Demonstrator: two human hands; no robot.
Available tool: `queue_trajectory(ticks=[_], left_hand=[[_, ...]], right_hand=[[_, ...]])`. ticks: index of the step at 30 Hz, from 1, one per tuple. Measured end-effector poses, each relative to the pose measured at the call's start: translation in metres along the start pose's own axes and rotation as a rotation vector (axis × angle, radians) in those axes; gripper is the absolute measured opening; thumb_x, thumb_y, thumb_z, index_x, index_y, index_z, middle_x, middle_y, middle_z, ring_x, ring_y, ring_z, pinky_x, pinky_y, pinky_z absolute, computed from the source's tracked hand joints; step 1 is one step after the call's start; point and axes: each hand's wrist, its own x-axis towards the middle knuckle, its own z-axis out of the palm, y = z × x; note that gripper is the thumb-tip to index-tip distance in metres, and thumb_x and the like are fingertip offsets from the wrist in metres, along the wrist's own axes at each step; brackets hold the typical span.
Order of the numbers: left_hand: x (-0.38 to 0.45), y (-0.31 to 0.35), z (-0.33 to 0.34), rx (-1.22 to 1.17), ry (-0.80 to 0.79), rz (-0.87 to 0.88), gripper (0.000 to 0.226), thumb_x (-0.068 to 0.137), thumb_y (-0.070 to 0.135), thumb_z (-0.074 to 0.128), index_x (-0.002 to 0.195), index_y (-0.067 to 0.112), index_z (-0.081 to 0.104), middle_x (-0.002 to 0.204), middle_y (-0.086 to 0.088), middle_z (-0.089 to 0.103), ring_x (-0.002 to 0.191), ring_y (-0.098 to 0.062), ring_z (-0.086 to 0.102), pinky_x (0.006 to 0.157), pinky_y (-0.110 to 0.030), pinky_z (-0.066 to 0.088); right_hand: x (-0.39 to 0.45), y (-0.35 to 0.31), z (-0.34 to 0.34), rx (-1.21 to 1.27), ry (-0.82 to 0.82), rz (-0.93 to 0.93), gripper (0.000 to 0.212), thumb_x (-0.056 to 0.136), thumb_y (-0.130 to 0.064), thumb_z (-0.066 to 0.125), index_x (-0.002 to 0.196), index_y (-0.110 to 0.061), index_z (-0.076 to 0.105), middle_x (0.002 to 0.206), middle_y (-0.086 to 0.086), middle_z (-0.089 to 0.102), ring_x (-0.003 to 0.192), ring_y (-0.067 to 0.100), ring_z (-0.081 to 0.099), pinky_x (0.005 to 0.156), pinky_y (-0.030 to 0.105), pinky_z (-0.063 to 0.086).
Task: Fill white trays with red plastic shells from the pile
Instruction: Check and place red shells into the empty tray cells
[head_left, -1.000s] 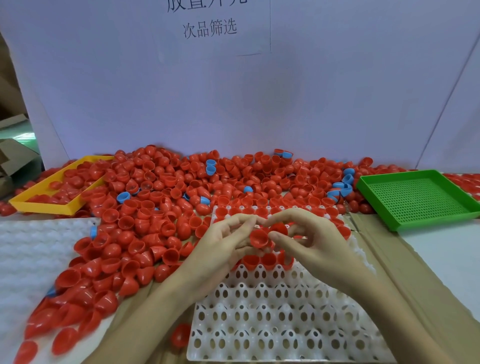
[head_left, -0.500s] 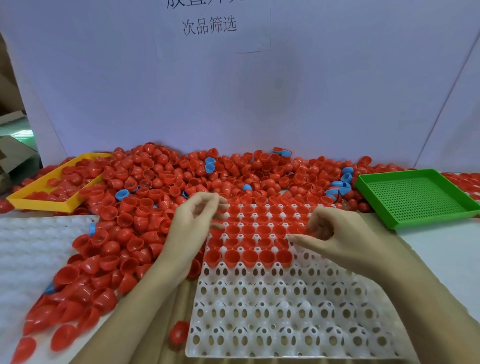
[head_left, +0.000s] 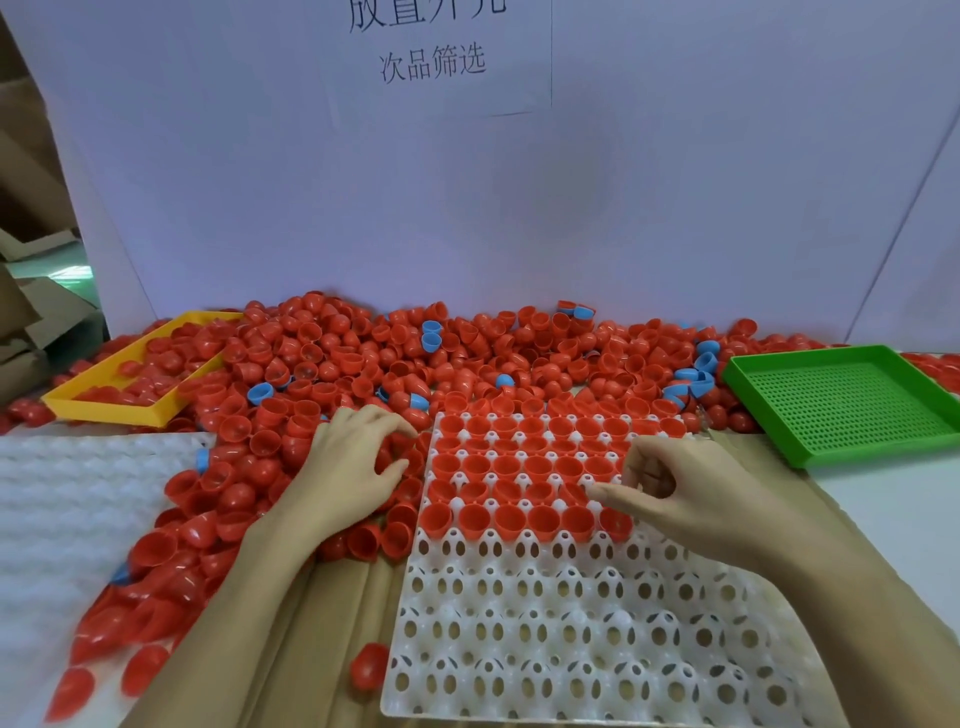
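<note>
A white tray (head_left: 571, 623) with egg-shaped pockets lies in front of me on cardboard. Red plastic shells (head_left: 509, 467) fill its several far rows, and the near rows are bare. The big pile of red shells (head_left: 337, 358) spreads behind and to the left of the tray. My left hand (head_left: 353, 462) rests on the pile just left of the tray, its fingers spread and bent over the shells. My right hand (head_left: 680, 493) hovers over the tray's right side with the thumb stretched left and the fingers loosely curled. I see no shell in it.
Several blue shells (head_left: 431, 332) are mixed into the pile. A yellow tray (head_left: 104, 410) with red shells sits at far left, and a perforated green tray (head_left: 841, 400) at far right. White dimpled trays (head_left: 78, 499) lie at left. One loose red shell (head_left: 370, 670) sits by the tray's near-left edge.
My hands were together over the tray holding a red shell. They have parted: the left went to the pile, the right stays over the tray's right side.
</note>
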Motion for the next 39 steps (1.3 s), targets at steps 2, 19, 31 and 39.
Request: queue_trajectory(ticks=[2, 19, 31, 39], left_hand=[[0.000, 0.001, 0.003, 0.051, 0.007, 0.008, 0.030, 0.097, 0.033, 0.069, 0.127, 0.032, 0.065, 0.131, 0.015, 0.055, 0.124, -0.014, 0.044, 0.109, -0.037, 0.031], [-0.001, 0.006, -0.002, -0.006, 0.295, 0.107, 0.018, 0.089, 0.012, 0.074, 0.094, 0.028, 0.066, 0.106, 0.016, 0.061, 0.107, -0.009, 0.055, 0.097, -0.027, 0.031], [-0.022, 0.074, 0.008, -0.654, 0.160, 0.053, 0.025, 0.091, 0.008, 0.071, 0.090, 0.033, 0.070, 0.079, 0.011, 0.071, 0.075, -0.009, 0.069, 0.068, -0.017, 0.053], [-0.031, 0.091, 0.004, -0.858, 0.027, 0.106, 0.021, 0.101, 0.024, 0.054, 0.105, 0.029, 0.074, 0.091, 0.010, 0.072, 0.083, -0.011, 0.066, 0.082, -0.028, 0.055]], right_hand=[[0.000, -0.001, 0.001, 0.007, 0.025, -0.014, 0.050, 0.082, -0.074, 0.061, 0.073, -0.025, 0.061, 0.055, -0.011, 0.057, 0.050, 0.004, 0.046, 0.051, 0.021, 0.040], [0.001, -0.011, 0.008, 0.004, 0.122, -0.091, 0.034, 0.097, -0.058, 0.057, 0.075, -0.033, 0.065, 0.062, -0.004, 0.062, 0.058, 0.011, 0.055, 0.053, 0.022, 0.041], [-0.003, -0.047, 0.034, 0.332, 0.055, -0.259, 0.056, 0.089, -0.039, 0.076, 0.140, -0.050, 0.055, 0.125, -0.022, 0.063, 0.116, 0.005, 0.066, 0.080, 0.022, 0.060], [-0.003, -0.055, 0.042, 0.438, 0.180, -0.227, 0.026, 0.093, -0.023, 0.076, 0.117, -0.032, 0.072, 0.100, -0.014, 0.074, 0.085, 0.014, 0.075, 0.072, 0.026, 0.062]])
